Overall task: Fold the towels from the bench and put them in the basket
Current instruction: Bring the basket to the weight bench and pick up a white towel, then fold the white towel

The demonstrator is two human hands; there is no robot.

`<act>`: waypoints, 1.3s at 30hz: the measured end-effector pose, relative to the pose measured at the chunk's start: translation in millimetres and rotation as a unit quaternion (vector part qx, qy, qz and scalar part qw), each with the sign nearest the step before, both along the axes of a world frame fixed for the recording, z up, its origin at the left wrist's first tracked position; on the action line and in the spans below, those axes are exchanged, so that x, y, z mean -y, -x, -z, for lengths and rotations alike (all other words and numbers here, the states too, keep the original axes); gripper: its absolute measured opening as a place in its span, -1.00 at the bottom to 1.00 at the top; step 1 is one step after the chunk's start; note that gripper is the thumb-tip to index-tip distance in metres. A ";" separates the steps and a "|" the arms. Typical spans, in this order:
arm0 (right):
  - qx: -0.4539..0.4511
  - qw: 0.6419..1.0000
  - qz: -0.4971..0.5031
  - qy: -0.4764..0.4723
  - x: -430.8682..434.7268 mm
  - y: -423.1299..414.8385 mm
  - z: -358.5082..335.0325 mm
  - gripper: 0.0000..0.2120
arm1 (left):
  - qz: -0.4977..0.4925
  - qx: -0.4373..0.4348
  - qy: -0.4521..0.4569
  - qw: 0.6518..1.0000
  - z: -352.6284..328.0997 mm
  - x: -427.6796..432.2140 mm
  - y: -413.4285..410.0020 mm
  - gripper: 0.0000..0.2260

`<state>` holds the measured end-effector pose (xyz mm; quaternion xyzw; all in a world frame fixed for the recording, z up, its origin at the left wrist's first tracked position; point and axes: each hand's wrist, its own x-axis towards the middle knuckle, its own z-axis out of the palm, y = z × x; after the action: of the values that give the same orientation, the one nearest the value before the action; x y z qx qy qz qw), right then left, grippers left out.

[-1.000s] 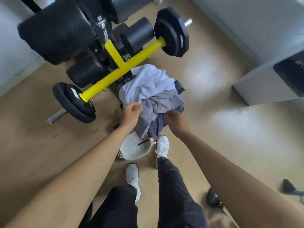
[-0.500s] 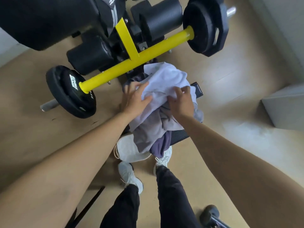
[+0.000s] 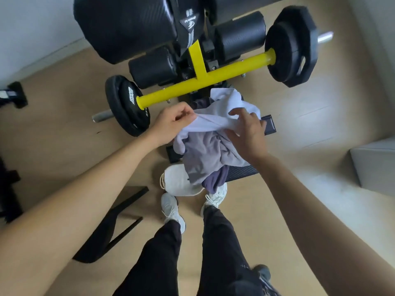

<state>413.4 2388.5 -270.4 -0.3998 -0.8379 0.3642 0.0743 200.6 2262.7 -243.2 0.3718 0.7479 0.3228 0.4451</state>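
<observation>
Three towels [image 3: 205, 154] on bench [image 3: 268, 124] mid-frame, left hand [image 3: 173, 122] and right hand [image 3: 248, 133] each pinching white towel [image 3: 228, 101], one basket [image 3: 177, 180] below, two plates [image 3: 128, 107].

Home gym: weight bench [image 3: 136, 28], plates [image 3: 288, 45].

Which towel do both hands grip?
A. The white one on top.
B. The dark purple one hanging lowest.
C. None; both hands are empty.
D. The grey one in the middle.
A: the left hand and the right hand each pinch the stretched edge of the white towel on top of the pile.
</observation>
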 end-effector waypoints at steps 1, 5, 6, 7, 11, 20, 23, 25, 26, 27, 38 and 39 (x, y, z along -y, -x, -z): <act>-0.005 0.999 -0.033 -0.010 1.7 2.5 -16.1 -0.68 | -0.016 0.003 -0.011 1.000 -19.4 9.1 4.3 -0.91; -0.075 0.994 -0.066 0.045 5.4 17.6 -89.3 -0.83 | -0.003 -0.016 0.022 1.000 -82.6 53.4 15.5 -0.79; -0.091 0.991 -0.063 0.074 5.9 22.2 -108.3 -0.84 | 0.007 -0.032 0.044 0.998 -91.8 66.4 16.3 -0.73; -0.106 0.987 -0.065 0.100 6.5 27.3 -126.8 -0.85 | 0.007 -0.037 0.065 0.997 -97.4 81.1 17.3 -0.72; -0.128 0.975 -0.122 0.138 16.2 56.1 -179.7 -0.80 | -0.054 -0.046 0.123 0.990 -116.5 139.5 24.9 -0.64; -0.111 0.957 -0.181 0.197 81.5 135.8 -206.1 -0.65 | -0.281 -0.017 0.023 0.959 -180.8 185.3 59.7 -0.70; -0.109 0.948 -0.215 0.206 110.0 163.2 -202.1 -0.44 | -0.222 -0.019 -0.019 0.975 -193.0 181.9 74.5 -0.81; -0.097 0.942 -0.236 0.217 129.2 185.7 -195.5 -0.32 | -0.165 -0.014 -0.030 0.986 -193.8 180.5 89.4 -0.85; -0.094 0.939 -0.243 0.223 137.7 198.8 -190.8 -0.33 | -0.130 -0.015 -0.034 0.991 -192.9 179.0 99.4 -0.85; -0.089 0.941 -0.245 0.216 145.8 212.4 -185.8 -0.41 | -0.099 -0.016 -0.041 0.994 -190.1 177.7 111.8 -0.84; 0.006 0.970 0.057 0.236 232.8 337.1 -105.7 -0.93 | 0.156 0.042 0.055 0.985 -46.4 215.1 319.6 -0.83; 0.016 0.968 0.085 0.235 246.7 342.3 -102.7 -0.92 | 0.184 0.025 0.078 0.979 -27.9 224.2 333.9 -0.73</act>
<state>71.1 2141.8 -167.7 -0.4819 -0.6928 0.5365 -0.0048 -133.3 2038.5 -215.3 0.4594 0.6782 0.1850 0.5429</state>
